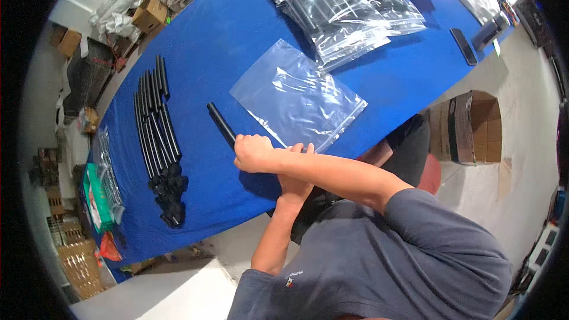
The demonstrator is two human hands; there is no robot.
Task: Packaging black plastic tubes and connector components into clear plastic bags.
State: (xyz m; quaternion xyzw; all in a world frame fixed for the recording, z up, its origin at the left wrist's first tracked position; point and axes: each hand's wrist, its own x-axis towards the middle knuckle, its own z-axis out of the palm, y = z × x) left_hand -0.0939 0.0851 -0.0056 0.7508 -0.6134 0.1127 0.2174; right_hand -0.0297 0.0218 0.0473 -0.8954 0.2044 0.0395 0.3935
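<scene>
My right arm crosses over my left. My right hand point(255, 153) is closed around a short black tube point(220, 123), whose far end sticks out toward the upper left. My left hand point(295, 186) lies beneath my right forearm, which hides most of it. Its fingertips show past the forearm, stretched out near the near edge of a clear plastic zip bag point(290, 86). That bag lies flat on the blue tablecloth point(201, 35). Left of my hands, black tubes point(155, 136) lie side by side in rows, with a pile of small black fittings point(169, 192) at their near end.
Filled clear bags of black parts point(344, 9) are stacked at the back. A dark phone point(463, 46) lies near the right edge. A green box point(98, 195) and clear packaging point(106, 163) sit at the left edge. An open cardboard box point(468, 127) stands on the floor.
</scene>
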